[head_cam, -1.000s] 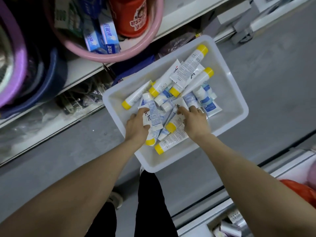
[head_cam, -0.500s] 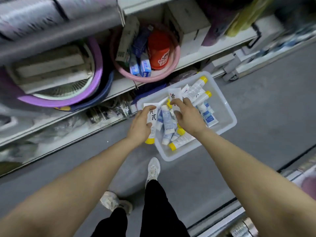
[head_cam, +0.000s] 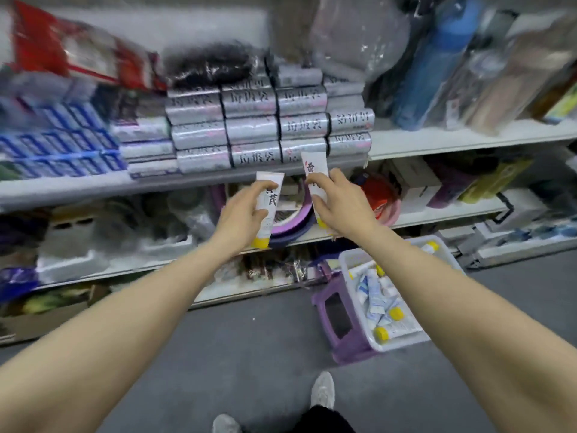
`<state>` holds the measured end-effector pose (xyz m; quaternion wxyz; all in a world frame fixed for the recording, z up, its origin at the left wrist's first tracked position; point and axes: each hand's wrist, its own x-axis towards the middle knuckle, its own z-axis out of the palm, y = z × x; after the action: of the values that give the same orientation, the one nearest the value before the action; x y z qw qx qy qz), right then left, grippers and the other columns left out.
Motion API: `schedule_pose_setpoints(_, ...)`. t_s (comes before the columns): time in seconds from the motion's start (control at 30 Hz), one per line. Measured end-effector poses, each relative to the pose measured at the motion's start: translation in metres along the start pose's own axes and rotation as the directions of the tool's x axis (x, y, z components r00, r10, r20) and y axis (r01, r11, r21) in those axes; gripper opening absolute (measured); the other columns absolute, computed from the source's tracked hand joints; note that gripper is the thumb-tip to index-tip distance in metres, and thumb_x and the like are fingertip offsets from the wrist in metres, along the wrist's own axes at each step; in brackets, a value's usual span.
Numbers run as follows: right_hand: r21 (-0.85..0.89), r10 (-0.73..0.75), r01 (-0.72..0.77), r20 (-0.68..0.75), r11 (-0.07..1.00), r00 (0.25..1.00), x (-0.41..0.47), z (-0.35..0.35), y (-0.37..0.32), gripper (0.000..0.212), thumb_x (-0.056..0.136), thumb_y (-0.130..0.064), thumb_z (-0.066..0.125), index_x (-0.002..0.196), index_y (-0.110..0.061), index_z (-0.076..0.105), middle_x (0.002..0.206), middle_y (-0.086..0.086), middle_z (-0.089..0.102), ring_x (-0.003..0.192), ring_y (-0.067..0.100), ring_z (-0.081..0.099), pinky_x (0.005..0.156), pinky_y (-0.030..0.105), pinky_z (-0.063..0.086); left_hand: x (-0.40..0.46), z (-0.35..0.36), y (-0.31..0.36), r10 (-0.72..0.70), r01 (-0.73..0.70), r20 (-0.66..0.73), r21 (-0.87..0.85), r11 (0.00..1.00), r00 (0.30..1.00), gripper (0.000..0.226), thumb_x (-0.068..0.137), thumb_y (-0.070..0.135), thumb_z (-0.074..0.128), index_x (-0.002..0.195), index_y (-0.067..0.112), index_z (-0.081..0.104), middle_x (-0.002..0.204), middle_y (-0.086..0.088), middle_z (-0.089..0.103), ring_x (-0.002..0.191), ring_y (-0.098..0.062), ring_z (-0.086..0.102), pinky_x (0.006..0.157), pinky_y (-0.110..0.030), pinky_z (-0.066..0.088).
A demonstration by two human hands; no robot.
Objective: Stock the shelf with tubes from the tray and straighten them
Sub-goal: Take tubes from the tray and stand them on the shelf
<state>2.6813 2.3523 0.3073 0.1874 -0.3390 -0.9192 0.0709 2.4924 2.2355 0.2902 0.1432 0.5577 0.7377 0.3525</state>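
Shelf [head_cam: 218, 178] goods blurred beyond reading

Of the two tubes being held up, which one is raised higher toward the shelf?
The white yellow-capped tube in the right hand, marked: its top overlaps the silver packs, while the left hand's tube tops out below the shelf edge.
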Motion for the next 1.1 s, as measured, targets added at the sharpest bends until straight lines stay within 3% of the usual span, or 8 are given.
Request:
schedule_pose_setpoints(0.17,-0.022,-0.140,0.138,-0.131,0.990,0.981,0.062,-0.037,-0.082,0.037,0.090,-0.025,0.055,0.126,-0.022,0.052,0.102,0.011,0.051,0.073,0.038,0.056,0.058,0.041,0.050,-0.005,-0.109,-0.012,0.074,-0.069,-0.158,0.042,0.997,0.985,0.053,0.084,0.004,0.062,0.128,0.030,0.050,0.129,0.003,0.059,0.115,-0.021,0.055,0.097,-0.038,0.044)
schedule_pose_setpoints(0.4,-0.005,-0.343,0.359,-0.310,0.933,0.887,0.137,-0.094,-0.209,0.035,0.090,-0.025,0.055,0.125,-0.020,0.054,0.106,0.012,0.055,0.075,0.035,0.059,0.063,0.041,0.052,-0.025,-0.257,-0.019,0.133,-0.072,-0.377,0.172,0.983,0.917,0.056,0.083,0.004,0.063,0.132,0.029,0.050,0.130,0.001,0.058,0.117,-0.022,0.055,0.097,-0.041,0.046)
schedule_pose_setpoints(0.63,0.033,-0.428,0.486,-0.425,0.873,0.798,0.185,-0.146,-0.297,0.034,0.091,-0.026,0.052,0.125,-0.023,0.055,0.104,0.008,0.053,0.074,0.030,0.056,0.067,0.034,0.048,-0.040,-0.357,-0.005,0.155,-0.087,-0.500,0.155,0.984,0.852,0.058,0.088,0.006,0.061,0.133,0.037,0.044,0.132,0.005,0.056,0.113,-0.020,0.058,0.096,-0.046,0.050)
schedule_pose_setpoints(0.77,0.077,-0.426,0.532,-0.508,0.843,0.749,0.225,-0.174,-0.330,0.030,0.089,-0.026,0.051,0.119,-0.027,0.057,0.101,0.006,0.055,0.080,0.027,0.057,0.073,0.034,0.047,-0.034,-0.402,0.000,0.189,-0.091,-0.609,0.188,0.978,0.770,0.058,0.085,0.006,0.062,0.133,0.035,0.045,0.130,0.008,0.057,0.110,-0.021,0.060,0.094,-0.045,0.050)
schedule_pose_setpoints(0.87,0.115,-0.415,0.552,-0.539,0.826,0.733,0.258,-0.190,-0.352,0.030,0.089,-0.027,0.050,0.117,-0.030,0.058,0.101,0.005,0.056,0.086,0.026,0.057,0.081,0.036,0.047,-0.025,-0.433,-0.001,0.179,-0.068,-0.680,0.187,0.980,0.711,0.057,0.085,0.008,0.061,0.131,0.036,0.045,0.129,0.014,0.055,0.095,-0.022,0.065,0.088,-0.045,0.053)
schedule_pose_setpoints(1.1,0.190,-0.442,0.608,-0.527,0.771,0.726,0.339,-0.194,-0.391,0.030,0.089,-0.025,0.052,0.118,-0.032,0.059,0.106,0.004,0.058,0.095,0.025,0.057,0.084,0.033,0.045,0.014,-0.490,-0.011,0.167,-0.032,-0.813,0.180,0.983,0.557,0.057,0.082,0.006,0.058,0.131,0.034,0.047,0.121,0.019,0.054,0.098,-0.019,0.062,0.091,-0.041,0.051)
